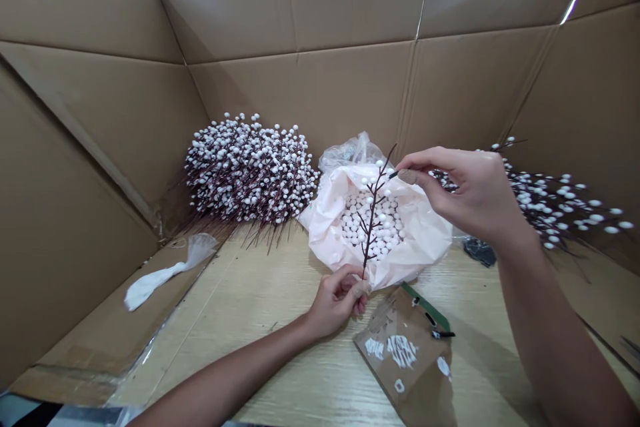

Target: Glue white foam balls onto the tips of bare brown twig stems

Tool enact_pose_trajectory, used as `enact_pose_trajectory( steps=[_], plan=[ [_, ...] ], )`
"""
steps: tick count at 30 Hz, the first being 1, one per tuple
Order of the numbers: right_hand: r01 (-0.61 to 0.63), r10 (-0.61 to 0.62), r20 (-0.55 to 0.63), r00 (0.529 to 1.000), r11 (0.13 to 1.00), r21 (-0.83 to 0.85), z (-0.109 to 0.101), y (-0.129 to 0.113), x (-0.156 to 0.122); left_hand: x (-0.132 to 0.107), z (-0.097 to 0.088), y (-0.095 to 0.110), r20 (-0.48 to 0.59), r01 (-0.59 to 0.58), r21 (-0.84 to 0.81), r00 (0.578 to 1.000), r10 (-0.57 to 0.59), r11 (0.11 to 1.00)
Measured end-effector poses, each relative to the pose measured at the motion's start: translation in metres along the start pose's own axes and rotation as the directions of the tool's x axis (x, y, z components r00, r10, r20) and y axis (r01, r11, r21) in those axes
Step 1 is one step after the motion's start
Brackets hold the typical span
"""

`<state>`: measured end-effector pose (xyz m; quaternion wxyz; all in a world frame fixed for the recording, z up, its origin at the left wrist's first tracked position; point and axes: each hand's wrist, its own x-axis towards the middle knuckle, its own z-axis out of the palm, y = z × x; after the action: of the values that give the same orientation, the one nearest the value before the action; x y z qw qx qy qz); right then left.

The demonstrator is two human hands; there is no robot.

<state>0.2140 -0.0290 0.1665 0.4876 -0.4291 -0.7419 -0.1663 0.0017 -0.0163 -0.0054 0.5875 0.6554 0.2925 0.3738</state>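
Note:
My left hand [341, 303] pinches the lower end of a dark artificial twig [371, 230] and holds it upright. Small side shoots branch from the twig, and a few near its top carry white berries. Beside the upper part, my right hand [457, 190] is closed on a small dark stick [393, 175] whose tip is close to the twig; whether it touches a shoot I cannot tell. Behind the twig lies an open pale plastic bag [325, 233] filled with loose white berries [355, 220].
A large heap of white-berry stems [250, 170] lies at back left, with more berry stems [555, 203] at right. A cardboard piece [373, 387] with white smears lies in front. Crumpled white plastic [155, 285] is on the left. Tall cardboard walls [340, 93] surround the table.

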Motion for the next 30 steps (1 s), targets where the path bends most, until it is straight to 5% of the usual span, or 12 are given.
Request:
enact_pose_trajectory(
  steps=[30],
  plan=[
    [0.000,-0.001,0.044,0.999,1.000,0.024,-0.0030,0.0010,0.0012,0.0000,-0.0017,-0.0018,0.000,-0.012,-0.025,1.000,0.012,1.000]
  ],
)
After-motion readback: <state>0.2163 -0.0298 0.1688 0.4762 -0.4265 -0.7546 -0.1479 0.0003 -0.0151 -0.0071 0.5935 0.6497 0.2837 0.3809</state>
